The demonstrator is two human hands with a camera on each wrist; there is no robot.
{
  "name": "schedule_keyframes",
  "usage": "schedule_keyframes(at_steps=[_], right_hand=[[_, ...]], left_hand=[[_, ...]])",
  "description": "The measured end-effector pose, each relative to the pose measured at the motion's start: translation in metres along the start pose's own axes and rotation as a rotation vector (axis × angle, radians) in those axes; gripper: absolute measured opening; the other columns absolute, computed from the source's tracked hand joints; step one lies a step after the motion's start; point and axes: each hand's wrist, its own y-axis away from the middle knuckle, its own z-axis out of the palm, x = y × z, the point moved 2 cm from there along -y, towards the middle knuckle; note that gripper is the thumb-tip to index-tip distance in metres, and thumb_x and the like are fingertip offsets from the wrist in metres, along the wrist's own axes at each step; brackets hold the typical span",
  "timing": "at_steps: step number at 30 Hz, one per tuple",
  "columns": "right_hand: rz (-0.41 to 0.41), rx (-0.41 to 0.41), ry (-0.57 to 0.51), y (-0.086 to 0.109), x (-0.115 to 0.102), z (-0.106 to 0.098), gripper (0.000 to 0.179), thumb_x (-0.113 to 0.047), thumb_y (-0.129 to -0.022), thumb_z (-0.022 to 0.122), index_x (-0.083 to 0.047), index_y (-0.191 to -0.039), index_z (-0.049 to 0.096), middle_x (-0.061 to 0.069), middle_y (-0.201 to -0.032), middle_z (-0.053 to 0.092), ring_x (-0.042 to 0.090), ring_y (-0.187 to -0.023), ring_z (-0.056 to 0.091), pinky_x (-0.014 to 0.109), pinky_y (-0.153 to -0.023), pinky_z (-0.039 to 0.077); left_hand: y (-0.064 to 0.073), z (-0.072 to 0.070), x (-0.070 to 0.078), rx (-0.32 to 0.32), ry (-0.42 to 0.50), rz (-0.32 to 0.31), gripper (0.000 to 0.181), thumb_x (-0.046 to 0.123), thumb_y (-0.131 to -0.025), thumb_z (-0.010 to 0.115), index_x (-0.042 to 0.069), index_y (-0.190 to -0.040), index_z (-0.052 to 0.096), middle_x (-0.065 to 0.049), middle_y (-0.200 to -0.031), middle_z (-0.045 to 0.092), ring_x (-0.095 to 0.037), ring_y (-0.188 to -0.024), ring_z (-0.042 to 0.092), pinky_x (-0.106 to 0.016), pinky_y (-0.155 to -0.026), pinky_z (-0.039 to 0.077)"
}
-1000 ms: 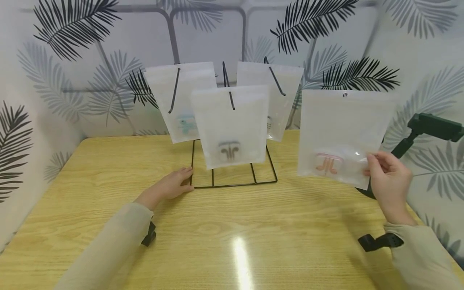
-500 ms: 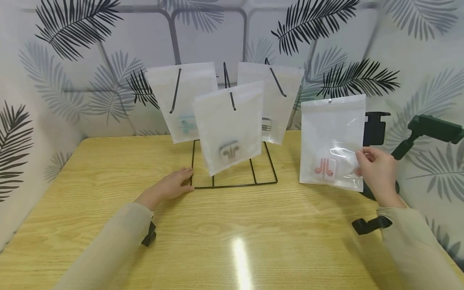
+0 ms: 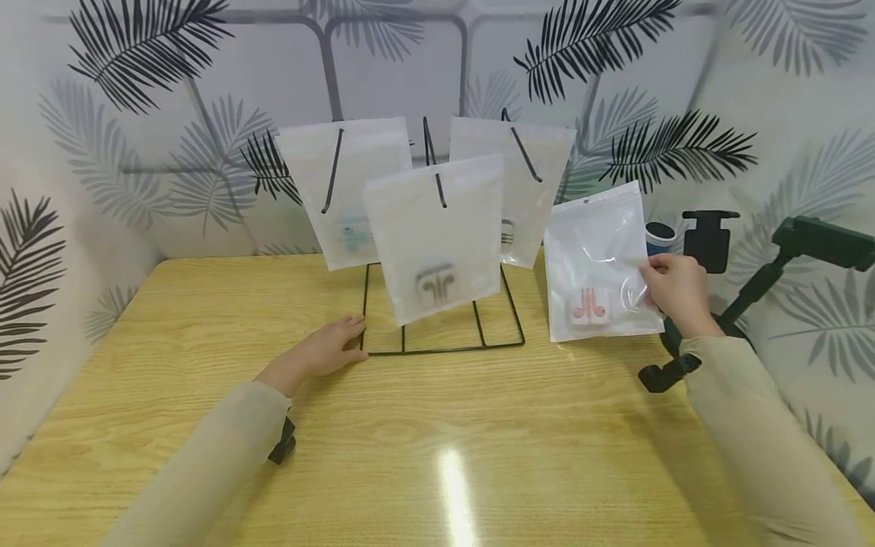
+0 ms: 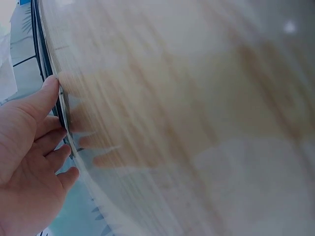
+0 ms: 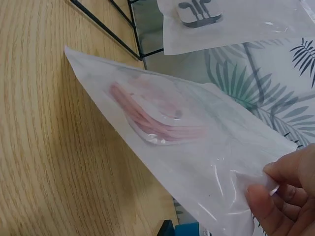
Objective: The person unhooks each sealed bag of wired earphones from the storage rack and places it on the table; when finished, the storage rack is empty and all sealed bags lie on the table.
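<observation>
White plastic forms the bag (image 3: 601, 243) right of centre in the head view, with pink earphones (image 3: 589, 305) showing near its bottom. The right hand (image 3: 680, 289) pinches its right edge between thumb and fingers; in the right wrist view that grip sits at lower right, and the bag slants across the middle. Its long axis runs nearly upright in the head view, the top leaning slightly left, and the hole (image 3: 585, 201) in the top edge sits right of the right hook (image 3: 526, 154) and a little lower than its tip. That offset looks like the key relation. The right hand is much the nearer one, on the bag's far side from the rack (image 3: 444, 350).

Left of centre, the left hand (image 3: 328, 349) rests on the worktop (image 3: 376, 456), fingers relaxed against the left side of the rack's base, holding no bag. Three more bags hang there: the front bag (image 3: 437, 235) at centre, the left bag (image 3: 362, 182) and the right bag (image 3: 513, 163) behind. Whether the held bag touches the right bag cannot be told. A dark stand (image 3: 820, 241) and blue can (image 3: 658, 240) are at far right.
</observation>
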Motion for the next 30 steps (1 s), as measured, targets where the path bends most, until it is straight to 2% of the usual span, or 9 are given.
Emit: schedule_keyframes(at_steps=[2,8,12,16,21,30], right_hand=[[-0.025,-0.015,0.028,-0.005,-0.001,0.003,0.03,-0.011,-0.091,0.049,0.012,-0.107,0.061,0.029,-0.095,0.062,0.011,-0.044,0.053,0.02,-0.038,0.043],[-0.004,-0.1,0.032,-0.016,0.005,0.018,0.028,-0.01,-0.093,0.049,0.011,-0.108,0.06,0.025,-0.092,0.06,0.013,-0.049,0.053,0.022,-0.042,0.044],[-0.002,-0.131,0.045,-0.022,0.012,0.027,0.026,-0.01,-0.092,0.05,0.011,-0.106,0.06,0.019,-0.081,0.059,0.013,-0.046,0.053,0.025,-0.044,0.044],[-0.005,-0.181,0.1,-0.026,0.018,0.035,0.026,-0.009,-0.091,0.05,0.011,-0.105,0.059,0.015,-0.069,0.059,0.013,-0.044,0.052,0.027,-0.051,0.041],[0.051,-0.25,0.124,-0.027,0.023,0.044,0.03,-0.008,-0.092,0.05,0.013,-0.112,0.055,0.017,-0.075,0.059,0.014,-0.045,0.053,0.028,-0.048,0.041],[0.137,-0.282,0.115,-0.033,0.037,0.058,0.031,-0.01,-0.094,0.051,0.011,-0.116,0.053,0.017,-0.079,0.057,0.016,-0.05,0.052,0.028,-0.047,0.042]], left_hand=[[0.0,0.0,0.0,-0.004,0.008,-0.009,0.064,0.024,-0.094,0.055,-0.006,-0.142,0.025,-0.023,-0.147,0.019,-0.038,-0.135,0.014,-0.049,-0.107,0.016],[-0.001,-0.001,0.0,-0.011,0.002,-0.013,0.064,0.024,-0.094,0.056,-0.006,-0.142,0.025,-0.023,-0.147,0.02,-0.038,-0.135,0.014,-0.049,-0.107,0.017],[-0.001,0.0,0.0,-0.008,-0.001,-0.008,0.064,0.023,-0.094,0.056,-0.007,-0.141,0.026,-0.024,-0.146,0.02,-0.039,-0.134,0.015,-0.049,-0.107,0.017],[-0.001,0.0,-0.001,-0.01,-0.003,-0.002,0.064,0.024,-0.094,0.055,-0.007,-0.141,0.025,-0.025,-0.146,0.02,-0.039,-0.134,0.015,-0.05,-0.107,0.017],[-0.001,0.001,-0.002,-0.007,-0.009,0.004,0.064,0.024,-0.094,0.055,-0.007,-0.141,0.025,-0.025,-0.146,0.021,-0.039,-0.134,0.015,-0.05,-0.107,0.017],[-0.001,0.0,-0.002,0.004,-0.011,0.007,0.063,0.023,-0.094,0.056,-0.009,-0.14,0.027,-0.025,-0.145,0.022,-0.04,-0.133,0.016,-0.05,-0.106,0.018]])
